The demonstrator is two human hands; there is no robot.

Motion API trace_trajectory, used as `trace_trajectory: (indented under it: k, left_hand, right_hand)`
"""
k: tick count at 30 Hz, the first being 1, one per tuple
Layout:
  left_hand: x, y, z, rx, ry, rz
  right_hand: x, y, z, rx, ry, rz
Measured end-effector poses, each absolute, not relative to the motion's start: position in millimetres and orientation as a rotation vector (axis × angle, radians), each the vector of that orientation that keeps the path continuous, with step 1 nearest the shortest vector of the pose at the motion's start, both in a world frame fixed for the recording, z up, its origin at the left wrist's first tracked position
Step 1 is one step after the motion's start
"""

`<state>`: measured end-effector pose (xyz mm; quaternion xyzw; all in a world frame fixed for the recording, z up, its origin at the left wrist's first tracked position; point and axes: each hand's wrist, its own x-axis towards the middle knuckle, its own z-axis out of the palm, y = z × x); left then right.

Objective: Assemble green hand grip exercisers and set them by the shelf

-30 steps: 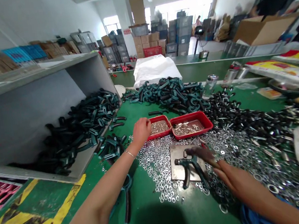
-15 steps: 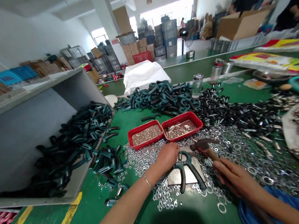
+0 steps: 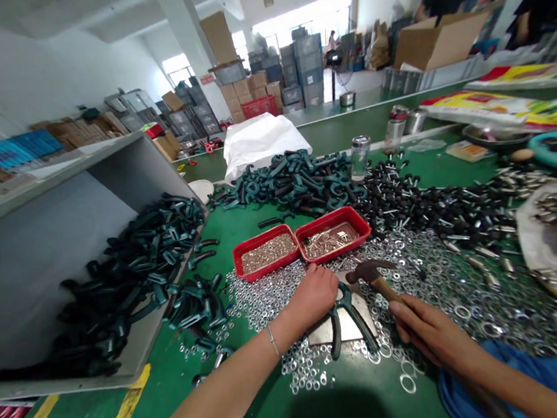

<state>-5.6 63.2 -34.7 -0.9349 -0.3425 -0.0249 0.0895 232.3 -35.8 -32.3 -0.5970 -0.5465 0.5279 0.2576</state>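
A teal hand-grip part (image 3: 348,315) lies on a small metal plate (image 3: 365,306) amid silver washers (image 3: 288,295). My left hand (image 3: 313,293) is closed over the top of this part, fingers curled at its joint. My right hand (image 3: 426,333) grips the wooden handle of a hammer (image 3: 374,273); its head hovers just right of the part's top. Two red trays (image 3: 265,254) of small metal pieces stand just behind the plate.
A heap of teal grip parts (image 3: 295,180) lies behind the trays, black parts (image 3: 440,211) to the right. A grey bin (image 3: 63,260) at left holds more dark parts. Cans (image 3: 359,156), a white bag (image 3: 261,140) and cardboard boxes stand farther back; people work at far right.
My left hand came back from the red tray and settled on the grip part's top. The hammer in my right hand rose from over the plate and now hovers beside the part.
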Motion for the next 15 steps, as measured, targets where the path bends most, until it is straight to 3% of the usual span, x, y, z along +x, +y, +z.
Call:
trace_trajectory:
  k: [8,12,15]
  left_hand:
    - [-21,17,-31,-2.735,-1.792,-0.488]
    - [-20,4,-32,-2.805,-1.914,-0.421]
    - [-18,7,-35,-2.811,-1.988,-0.374]
  right_hand:
    - [229,-16,13,-1.567,-2.027,0.968]
    - [215,3,20,-1.63,-2.201,0.749]
    - [209,19,13,-1.623,-2.388,0.82]
